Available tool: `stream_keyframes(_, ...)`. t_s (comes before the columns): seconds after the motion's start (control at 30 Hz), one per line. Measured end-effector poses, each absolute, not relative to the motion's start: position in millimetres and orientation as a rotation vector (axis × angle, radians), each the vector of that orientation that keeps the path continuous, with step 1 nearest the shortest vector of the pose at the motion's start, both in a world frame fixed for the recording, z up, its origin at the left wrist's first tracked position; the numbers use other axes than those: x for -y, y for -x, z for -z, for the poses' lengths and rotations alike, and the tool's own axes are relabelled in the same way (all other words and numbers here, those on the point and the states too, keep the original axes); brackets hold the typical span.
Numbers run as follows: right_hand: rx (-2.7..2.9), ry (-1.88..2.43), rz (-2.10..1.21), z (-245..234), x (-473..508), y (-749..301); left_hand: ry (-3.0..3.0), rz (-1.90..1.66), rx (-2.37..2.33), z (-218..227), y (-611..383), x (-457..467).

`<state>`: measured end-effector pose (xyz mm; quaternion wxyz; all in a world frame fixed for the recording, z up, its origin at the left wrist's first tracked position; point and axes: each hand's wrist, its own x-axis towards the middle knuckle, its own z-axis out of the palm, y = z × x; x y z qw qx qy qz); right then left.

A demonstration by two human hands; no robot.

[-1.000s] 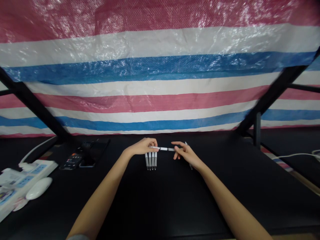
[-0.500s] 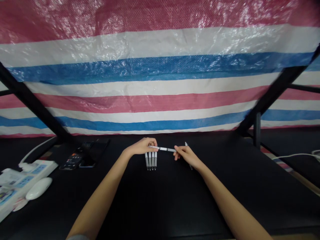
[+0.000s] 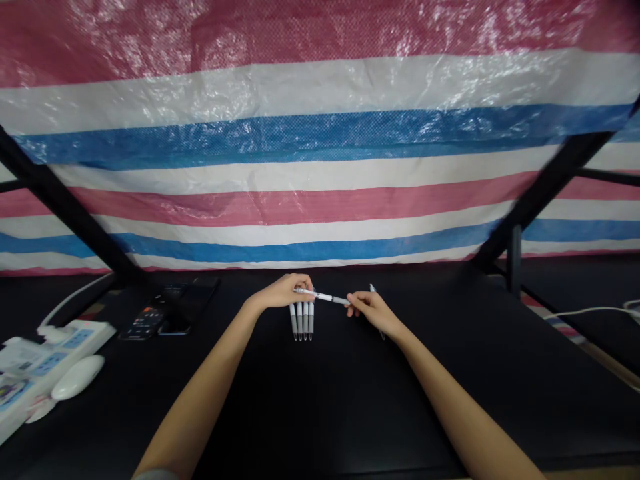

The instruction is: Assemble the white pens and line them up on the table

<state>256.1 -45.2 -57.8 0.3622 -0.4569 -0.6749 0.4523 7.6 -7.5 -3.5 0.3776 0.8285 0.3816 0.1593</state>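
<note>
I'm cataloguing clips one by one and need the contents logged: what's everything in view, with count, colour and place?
held pen: one, white with dark markings, between both hands
pens in a row: four, white and grey, below the left hand
loose pen: one, whitish, partly hidden by the right hand
table: one, black, underneath
flat devices: at least two, dark, left
power strip: one, white and blue, far left
rounded object: one, white, against the power strip
cables: white, both sides
frame bars: several, black, both sides
striped sheet: red, white, blue, behind
left hand, right hand: fingers on the held pen, centre
</note>
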Motion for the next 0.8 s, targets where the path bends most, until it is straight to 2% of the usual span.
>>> stream_keyframes(0.8,1.790,1.080,-1.230,61.2,47.0,-253.0,-2.071,-0.620,-0.916,6.6,-13.0,6.7)
